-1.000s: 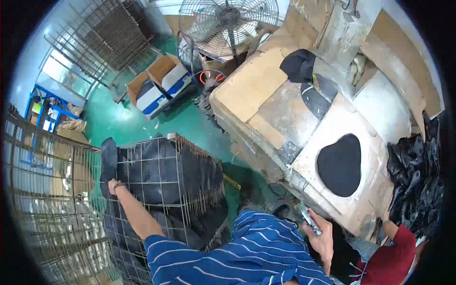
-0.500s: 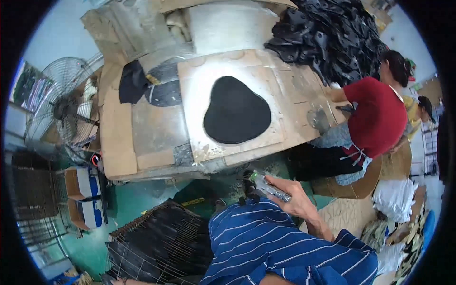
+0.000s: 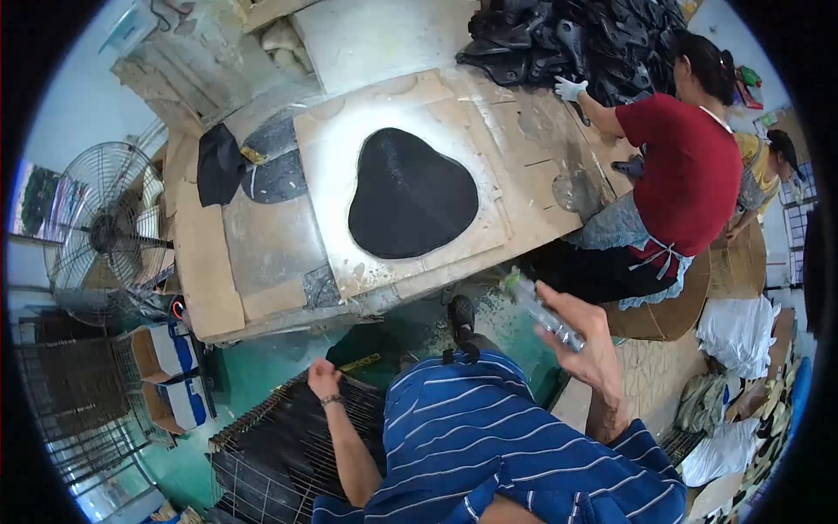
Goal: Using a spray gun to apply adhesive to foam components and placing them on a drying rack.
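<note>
Our right hand (image 3: 587, 341) is closed around a slim tool (image 3: 541, 307) with a greenish tip, held up just below the counter (image 3: 262, 262) edge. Our left hand (image 3: 323, 382) grips the top rim of a wire cage (image 3: 279, 445) — fingers curled over it — lower left of the counter. On the counter lies a black heart-shaped piece (image 3: 408, 194). A person in red (image 3: 681, 166) sits at the counter's right side.
</note>
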